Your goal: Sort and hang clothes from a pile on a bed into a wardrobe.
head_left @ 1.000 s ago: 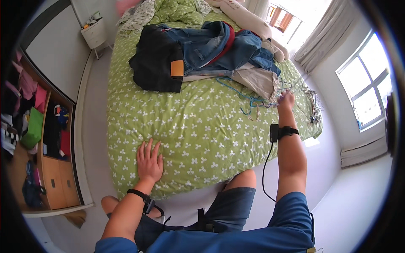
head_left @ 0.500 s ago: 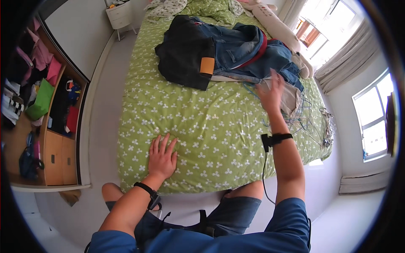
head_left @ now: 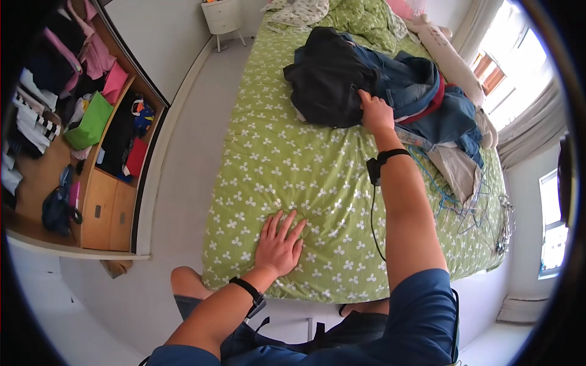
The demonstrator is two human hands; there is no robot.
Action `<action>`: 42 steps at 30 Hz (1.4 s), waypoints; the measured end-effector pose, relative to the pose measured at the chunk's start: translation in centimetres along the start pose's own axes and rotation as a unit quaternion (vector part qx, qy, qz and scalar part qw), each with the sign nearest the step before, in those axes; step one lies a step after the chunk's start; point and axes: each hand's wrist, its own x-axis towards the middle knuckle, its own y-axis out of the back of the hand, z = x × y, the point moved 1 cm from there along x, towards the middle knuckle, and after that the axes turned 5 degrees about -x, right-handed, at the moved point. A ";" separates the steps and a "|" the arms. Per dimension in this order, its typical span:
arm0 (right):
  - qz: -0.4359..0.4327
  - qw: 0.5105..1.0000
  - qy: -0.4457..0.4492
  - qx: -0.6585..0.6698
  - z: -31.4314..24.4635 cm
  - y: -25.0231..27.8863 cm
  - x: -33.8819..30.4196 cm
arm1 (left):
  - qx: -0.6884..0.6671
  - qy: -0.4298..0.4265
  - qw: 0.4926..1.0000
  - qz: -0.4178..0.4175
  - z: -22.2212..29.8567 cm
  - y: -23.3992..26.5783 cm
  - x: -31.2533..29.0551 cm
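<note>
My left hand [head_left: 279,247] lies flat near the front of the bed, fingers spread on the green bedspread [head_left: 256,183] with white leaf prints. Farther off, my right hand [head_left: 378,114] is closed on the right edge of a black garment [head_left: 329,82], its fingertips partly hidden against the cloth. Blue denim clothes [head_left: 406,85] lie heaped against that garment, with a dark red strip [head_left: 434,100] among them. A beige cloth piece [head_left: 455,168] sticks out from the heap toward me. Thin blue wire hangers [head_left: 455,198] lie tangled beside it.
An open wardrobe [head_left: 91,201] with clothes and a green bag [head_left: 90,122] stands at left. A white nightstand [head_left: 223,17] is at the far left. A long plush toy [head_left: 448,55] lies along the bed's right side. More metal hangers [head_left: 505,226] sit at the right edge.
My right hand has moved left from above the beige cloth to the black garment and closed on its edge. The view has shifted left; my left hand stays flat on the bed.
</note>
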 end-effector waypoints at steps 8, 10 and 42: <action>0.073 0.993 -0.064 0.063 4.1 14.9 3.5 | -0.020 -0.010 0.999 0.037 -0.9 -0.2 -0.7; 0.119 0.991 -0.051 0.032 5.1 21.5 4.5 | -0.034 -0.010 0.998 0.043 -0.9 -0.1 -0.7; 0.023 0.942 -0.053 0.332 -10.2 10.4 -26.9 | -0.042 0.034 0.998 -0.023 -2.1 -0.3 -0.6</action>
